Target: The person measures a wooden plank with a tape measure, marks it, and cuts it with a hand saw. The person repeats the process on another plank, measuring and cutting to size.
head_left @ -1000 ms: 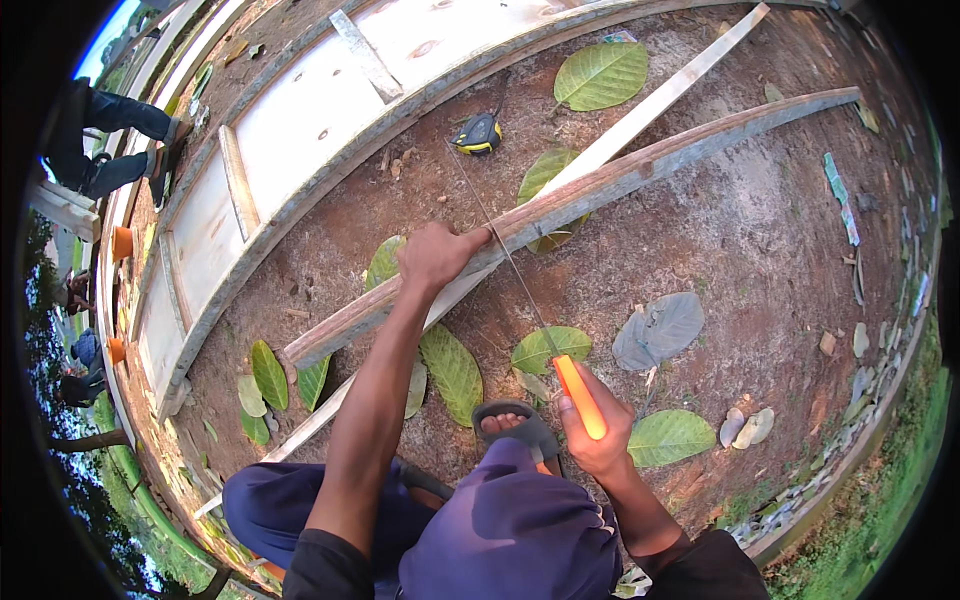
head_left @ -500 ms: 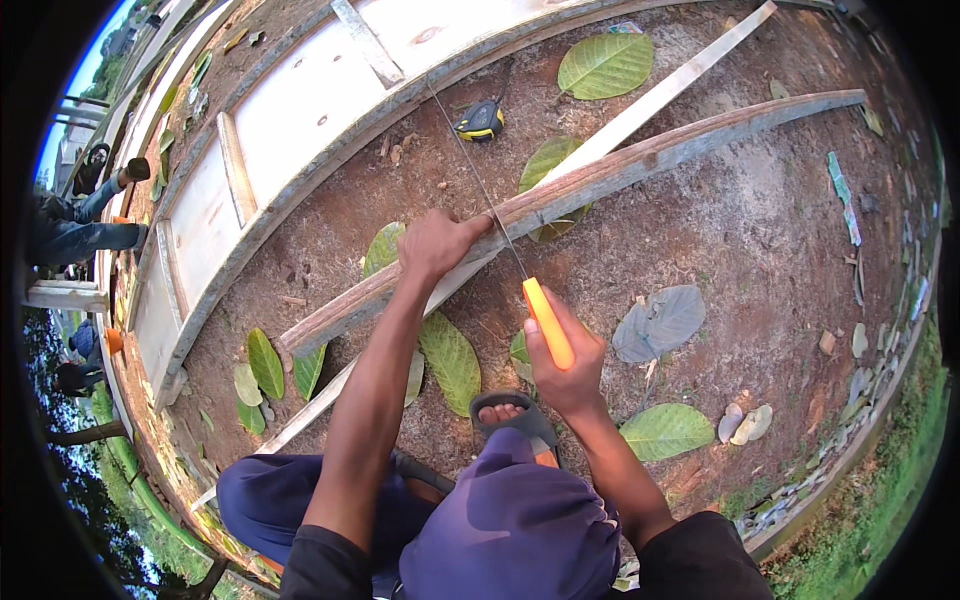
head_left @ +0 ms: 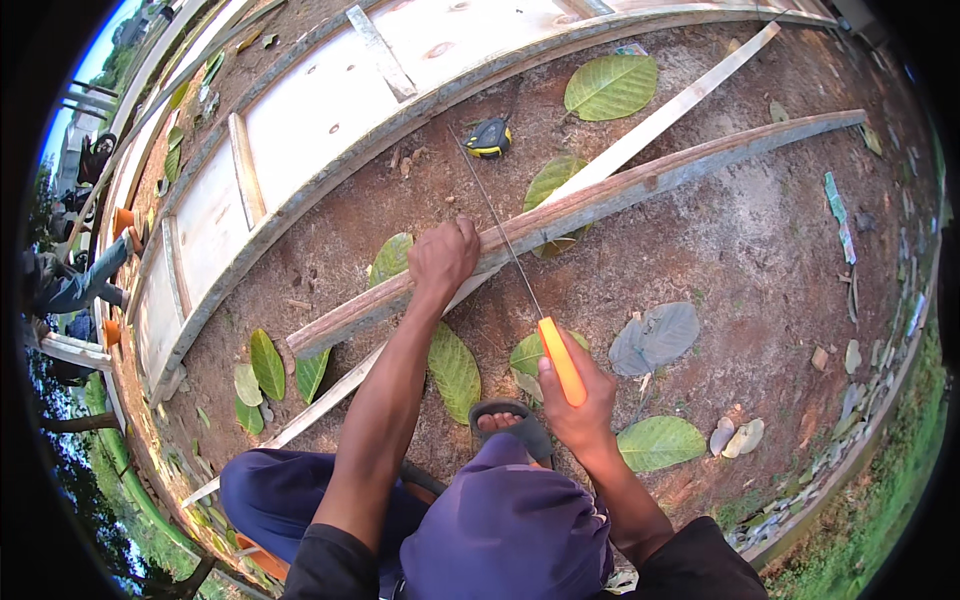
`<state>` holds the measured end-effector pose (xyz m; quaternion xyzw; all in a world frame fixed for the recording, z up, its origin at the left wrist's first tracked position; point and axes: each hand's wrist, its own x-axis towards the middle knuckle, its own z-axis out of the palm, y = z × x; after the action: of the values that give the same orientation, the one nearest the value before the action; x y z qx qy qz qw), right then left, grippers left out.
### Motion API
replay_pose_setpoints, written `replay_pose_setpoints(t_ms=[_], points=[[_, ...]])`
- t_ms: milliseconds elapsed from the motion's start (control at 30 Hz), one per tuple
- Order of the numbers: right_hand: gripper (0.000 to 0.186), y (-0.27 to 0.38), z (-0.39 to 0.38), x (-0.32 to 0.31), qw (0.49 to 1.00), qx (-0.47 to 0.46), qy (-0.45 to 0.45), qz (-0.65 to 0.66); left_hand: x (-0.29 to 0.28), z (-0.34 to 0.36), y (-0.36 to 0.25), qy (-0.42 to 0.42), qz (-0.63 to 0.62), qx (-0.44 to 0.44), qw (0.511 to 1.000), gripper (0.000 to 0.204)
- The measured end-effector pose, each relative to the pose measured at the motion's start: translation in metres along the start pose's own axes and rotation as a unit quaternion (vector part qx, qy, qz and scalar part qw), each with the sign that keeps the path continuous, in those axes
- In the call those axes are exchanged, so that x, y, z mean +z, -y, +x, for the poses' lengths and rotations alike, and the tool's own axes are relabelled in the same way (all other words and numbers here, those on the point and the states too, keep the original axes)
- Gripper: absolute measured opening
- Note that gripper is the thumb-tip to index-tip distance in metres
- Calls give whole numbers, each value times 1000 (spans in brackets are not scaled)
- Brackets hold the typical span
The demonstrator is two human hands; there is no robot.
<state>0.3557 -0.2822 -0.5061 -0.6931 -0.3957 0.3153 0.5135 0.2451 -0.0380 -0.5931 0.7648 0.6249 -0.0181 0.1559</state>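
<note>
A hand saw's thin blade lies across a long weathered wooden board. My right hand is closed round the saw's orange-yellow handle. Just left of the blade, my left hand grips the board with curled fingers. A pale plank runs crosswise under the board on the dirt ground. A black and yellow tape measure lies beyond the blade's tip. My raised knee and sandalled foot are below.
A long framed plywood panel lies along the upper left. Large green leaves are scattered on the dirt. At the far left another person's jeans-clad leg shows near orange pots. A low edging with grass runs along the right.
My right hand pushed the saw forward, then drew it back toward me. My left hand's fingers have curled more over the board. The other person's legs at left have shifted.
</note>
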Motion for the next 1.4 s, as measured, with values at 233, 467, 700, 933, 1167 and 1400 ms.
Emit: replay_pose_setpoints(t_ms=[233,467,700,933,1167,1400], points=[[41,10,11,0,1000,15,-13,20,8,6,1,-2,3,9,1000,58],[44,3,-19,-18,1000,-6,11,-4,-4,6,-7,-33,4,-35,999,56],[37,12,66,19,999,26,9,16,13,2,-8,-93,36,62,993,57],[43,3,-41,-45,998,22,33,42,-1,7,-10,-55,18,-20,998,60],[34,10,81,30,998,10,-26,62,13,5,-12,-117,18,34,992,60],[41,1,-56,-49,999,20,23,-8,4,6,-9,-36,17,-28,999,60]])
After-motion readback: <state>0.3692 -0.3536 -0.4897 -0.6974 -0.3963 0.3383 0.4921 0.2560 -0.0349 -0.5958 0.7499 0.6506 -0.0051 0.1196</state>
